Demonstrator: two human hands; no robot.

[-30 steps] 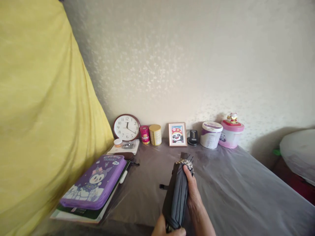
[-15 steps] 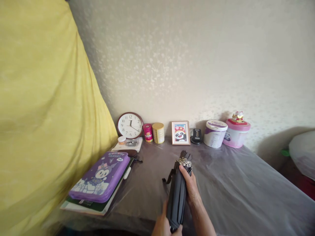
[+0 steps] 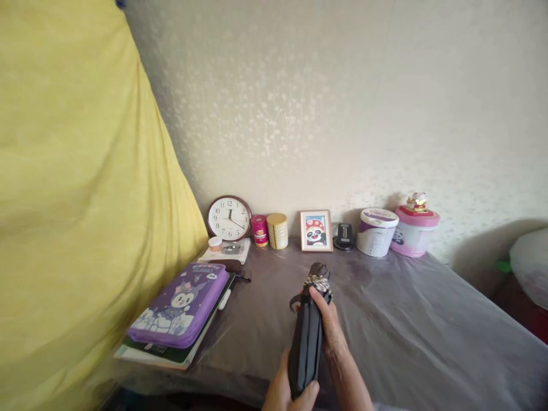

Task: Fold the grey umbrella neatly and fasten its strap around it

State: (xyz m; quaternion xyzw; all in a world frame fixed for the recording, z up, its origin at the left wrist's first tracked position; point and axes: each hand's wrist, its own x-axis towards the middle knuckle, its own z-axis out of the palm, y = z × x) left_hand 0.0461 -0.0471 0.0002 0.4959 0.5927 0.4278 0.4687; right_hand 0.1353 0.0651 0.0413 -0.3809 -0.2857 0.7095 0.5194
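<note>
A folded black umbrella [image 3: 307, 337] points away from me over the near middle of the table [image 3: 406, 319]. My right hand [image 3: 330, 325] is wrapped round its upper part, fingers just below the patterned tip end. My left hand [image 3: 287, 393] is closed on its lower end at the bottom edge of the picture. A short strap loop sticks out on the umbrella's left side.
A purple cartoon pencil case [image 3: 182, 304] lies on books at the left. Along the wall stand a clock [image 3: 229, 217], two small tins [image 3: 277, 230], a panda picture frame [image 3: 316, 230], a white tub [image 3: 376, 232] and a pink tub [image 3: 413, 230]. A yellow curtain [image 3: 81, 200] hangs at left.
Both hands keep hold of the umbrella; it has turned slightly, its strap swinging out on the left. The view has shifted a little leftward.
</note>
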